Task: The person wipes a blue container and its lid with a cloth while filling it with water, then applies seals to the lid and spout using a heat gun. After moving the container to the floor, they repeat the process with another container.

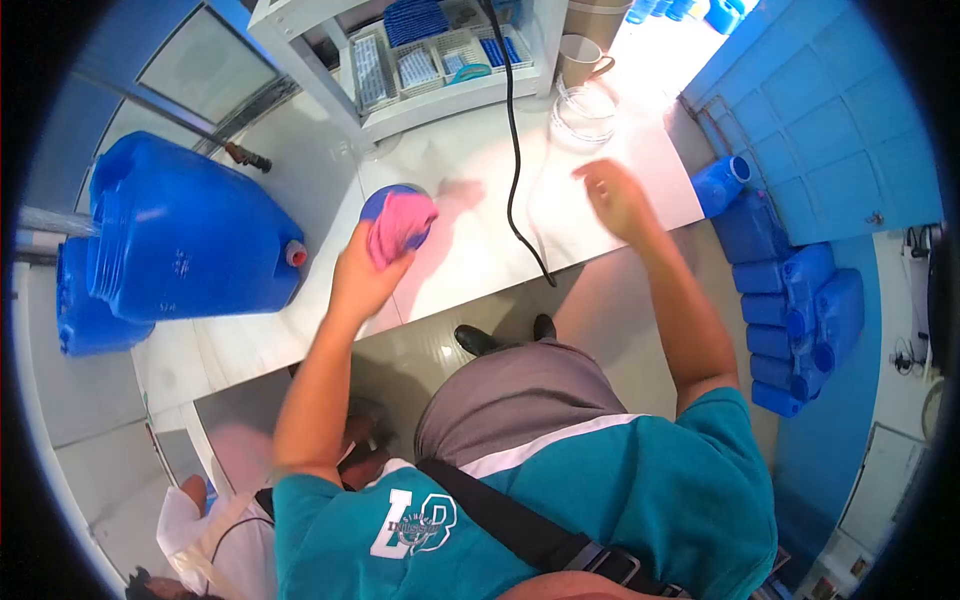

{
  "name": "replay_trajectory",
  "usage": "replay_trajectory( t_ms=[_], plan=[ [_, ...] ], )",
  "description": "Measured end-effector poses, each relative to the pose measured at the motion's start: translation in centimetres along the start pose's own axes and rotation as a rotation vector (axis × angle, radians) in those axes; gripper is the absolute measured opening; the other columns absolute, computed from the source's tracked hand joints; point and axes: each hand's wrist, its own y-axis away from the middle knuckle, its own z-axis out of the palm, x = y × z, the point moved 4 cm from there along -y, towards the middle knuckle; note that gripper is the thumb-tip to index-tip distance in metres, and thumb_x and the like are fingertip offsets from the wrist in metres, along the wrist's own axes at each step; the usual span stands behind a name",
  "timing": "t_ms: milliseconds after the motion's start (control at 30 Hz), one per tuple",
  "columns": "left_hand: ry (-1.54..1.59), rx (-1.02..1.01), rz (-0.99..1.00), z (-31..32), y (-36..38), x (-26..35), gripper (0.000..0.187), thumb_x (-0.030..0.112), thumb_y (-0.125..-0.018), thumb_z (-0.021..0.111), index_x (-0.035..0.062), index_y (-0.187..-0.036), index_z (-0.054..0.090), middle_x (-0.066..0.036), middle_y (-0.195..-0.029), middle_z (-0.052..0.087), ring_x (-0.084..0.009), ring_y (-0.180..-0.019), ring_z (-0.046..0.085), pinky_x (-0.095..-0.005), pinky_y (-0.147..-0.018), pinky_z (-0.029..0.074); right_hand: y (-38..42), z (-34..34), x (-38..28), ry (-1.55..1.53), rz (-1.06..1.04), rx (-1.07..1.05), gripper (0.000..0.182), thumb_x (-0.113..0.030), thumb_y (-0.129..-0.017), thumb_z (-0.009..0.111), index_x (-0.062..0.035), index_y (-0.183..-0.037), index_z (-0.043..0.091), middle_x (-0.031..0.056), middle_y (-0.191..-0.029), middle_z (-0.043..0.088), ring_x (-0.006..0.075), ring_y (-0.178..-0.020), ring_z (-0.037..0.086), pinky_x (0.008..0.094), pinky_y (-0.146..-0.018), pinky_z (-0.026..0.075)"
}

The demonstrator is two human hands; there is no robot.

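Bunched in my left hand [365, 275] is a pink cloth [400, 225], held over a round blue object [378, 203] on the white counter [450, 260]. The cloth hides most of that object. My right hand [615, 200] hangs over the counter's right part with its fingers bent; whether anything is between them is too small to tell. Beyond it sits a clear round container [584, 115], beside a beige mug [580, 60]. A black cable [514, 150] runs down between my hands and over the counter's front edge.
Large blue jug [190, 240] on the counter's left; a white shelf [450, 112] with baskets [418, 68] at the back. Several blue jerrycans [800, 310] stand right of the counter. Another person in white [215, 535] is at the lower left.
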Motion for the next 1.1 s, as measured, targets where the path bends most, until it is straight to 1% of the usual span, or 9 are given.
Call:
replay_trajectory(
  t_ms=[100, 167, 233, 367, 433, 633, 700, 933, 1100],
  plan=[
    [0.157, 0.012, -0.148, 0.6, 4.0, -2.4, 0.042, 0.019, -0.081, 0.081, 0.0009, -0.112, 0.058, -0.014, -0.098, 0.069, -0.024, -0.091, 0.068, -0.0355, -0.083, 0.052, 3.1, 5.5, -1.2, 0.282, -0.06, -0.395, 0.037, -0.003, -0.089, 0.058, -0.0007, -0.126, 0.063, 0.017, -0.139, 0.058, 0.0334, -0.134, 0.05, 0.0452, -0.115, 0.037],
    [0.268, -0.01, -0.29, 0.6, 5.9, -3.0, 0.044, 0.019, -0.082, 0.081, -0.0013, -0.113, 0.058, -0.017, -0.102, 0.07, -0.0251, -0.095, 0.068, -0.0351, -0.085, 0.052, 3.4, 10.2, -2.8, 0.403, -0.32, -0.553, 0.05, -0.017, -0.091, 0.061, -0.0006, -0.138, 0.055, 0.0155, -0.15, 0.049, 0.0311, -0.144, 0.039, 0.0439, -0.121, 0.03],
    [0.363, 0.03, -0.245, 0.5, 6.4, -2.3, 0.042, 0.018, -0.084, 0.08, -0.002, -0.112, 0.057, -0.013, -0.1, 0.069, -0.0203, -0.092, 0.065, -0.0338, -0.086, 0.051, 2.2, 12.9, -6.2, 0.327, -0.417, -0.579, 0.059, -0.032, -0.096, 0.058, -0.0011, -0.145, 0.048, 0.0149, -0.155, 0.043, 0.0308, -0.147, 0.035, 0.0443, -0.124, 0.024],
    [0.32, -0.009, -0.187, 0.1, 6.1, -1.7, 0.041, 0.018, -0.083, 0.08, -0.0015, -0.112, 0.056, -0.014, -0.101, 0.068, -0.0199, -0.093, 0.064, -0.0339, -0.086, 0.05, -2.4, 16.0, -5.0, 0.326, -0.489, -0.572, 0.059, -0.034, -0.096, 0.06, -0.0032, -0.145, 0.05, 0.0146, -0.156, 0.042, 0.0317, -0.148, 0.033, 0.0428, -0.124, 0.023],
    [0.277, -0.01, -0.219, -0.7, 6.7, -1.3, 0.042, 0.018, -0.083, 0.08, -0.0013, -0.112, 0.056, -0.014, -0.101, 0.068, -0.02, -0.093, 0.064, -0.034, -0.087, 0.05, -4.6, 13.1, 0.7, 0.377, -0.313, -0.479, 0.059, -0.029, -0.091, 0.067, -0.0053, -0.144, 0.052, 0.0144, -0.153, 0.046, 0.0322, -0.145, 0.036, 0.0443, -0.122, 0.027],
    [0.283, 0.03, -0.286, -0.5, 8.9, -1.8, 0.04, 0.013, -0.083, 0.079, 0.0004, -0.113, 0.056, -0.01, -0.102, 0.066, -0.0177, -0.094, 0.061, -0.0327, -0.087, 0.049, -8.2, 1.3, 16.9, 0.887, 0.095, -0.401, 0.057, -0.035, -0.102, 0.05, -0.0104, -0.153, 0.041, 0.0148, -0.16, 0.036, 0.0328, -0.151, 0.028, 0.0453, -0.124, 0.021],
    [0.262, 0.041, -0.311, -0.2, 9.9, -1.6, 0.042, 0.015, -0.083, 0.08, -0.0005, -0.114, 0.056, -0.013, -0.103, 0.067, -0.02, -0.093, 0.063, -0.0339, -0.087, 0.05, -7.6, -2.2, 16.8, 0.759, 0.154, -0.344, 0.057, -0.035, -0.102, 0.05, -0.0096, -0.153, 0.041, 0.0148, -0.161, 0.035, 0.0327, -0.151, 0.028, 0.0452, -0.124, 0.022],
    [0.294, 0.053, -0.493, 0.9, 10.2, -0.8, 0.043, 0.014, -0.083, 0.081, -0.0005, -0.115, 0.056, -0.011, -0.105, 0.066, -0.0184, -0.095, 0.062, -0.033, -0.087, 0.05, -4.7, 2.3, 8.6, 0.546, -0.229, -0.616, 0.058, -0.032, -0.102, 0.052, -0.0102, -0.154, 0.038, 0.0158, -0.162, 0.032, 0.032, -0.152, 0.026, 0.045, -0.125, 0.021],
    [0.229, 0.091, -0.355, 0.8, 8.7, 2.0, 0.043, 0.014, -0.082, 0.081, -0.0001, -0.115, 0.056, -0.011, -0.105, 0.066, -0.0187, -0.095, 0.062, -0.033, -0.087, 0.05, -10.7, -4.3, 21.8, 0.652, 0.21, -0.407, 0.059, -0.044, -0.105, 0.044, -0.016, -0.156, 0.036, 0.0156, -0.162, 0.033, 0.0374, -0.149, 0.03, 0.0496, -0.122, 0.024]
  ],
)
